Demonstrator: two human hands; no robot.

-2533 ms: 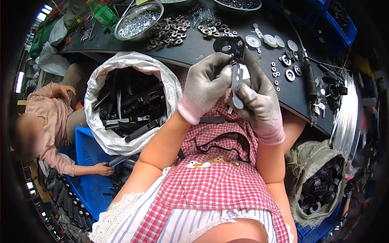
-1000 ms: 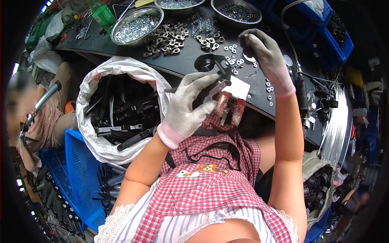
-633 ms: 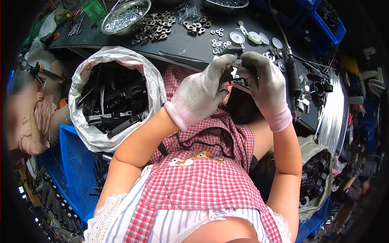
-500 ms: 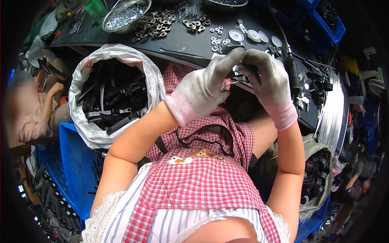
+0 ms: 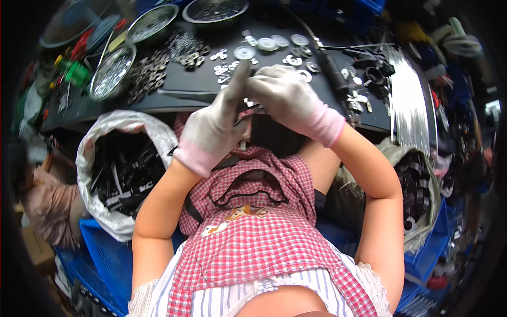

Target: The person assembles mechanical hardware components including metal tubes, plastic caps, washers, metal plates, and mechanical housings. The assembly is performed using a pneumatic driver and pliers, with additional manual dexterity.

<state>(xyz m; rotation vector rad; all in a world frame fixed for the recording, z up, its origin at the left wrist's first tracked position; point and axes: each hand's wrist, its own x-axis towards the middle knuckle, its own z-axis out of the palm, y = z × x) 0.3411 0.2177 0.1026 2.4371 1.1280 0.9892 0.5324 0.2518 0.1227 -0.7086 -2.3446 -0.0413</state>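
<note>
My left hand (image 5: pixel 214 129), in a grey-white glove with a pink cuff, is closed at the bench's front edge, its fingers folded round a small dark piece that they mostly hide. Its forefinger points away from me. My right hand (image 5: pixel 290 100), gloved alike, has its fingertips bunched against that forefinger; what they pinch is hidden. Just beyond both hands lie small white washers (image 5: pixel 224 68) and round white discs (image 5: pixel 244 53). A long black strip (image 5: pixel 185 95) rests along the bench edge, left of my hands.
Metal bowls (image 5: pixel 113 71) of small parts and a pile of dark metal fittings (image 5: pixel 150 74) stand back left. A white sack (image 5: pixel 87 169) holds black parts. At right are a black pen-shaped power tool (image 5: pixel 330 66), a bundle of silver rods (image 5: pixel 409 100) and another sack (image 5: pixel 422 232). Someone (image 5: pixel 53 206) sits at left.
The view has shifted, so more bowls show. Both hands appear further left, still together, and the right hand has turned more sideways, its fingers against the left forefinger.
</note>
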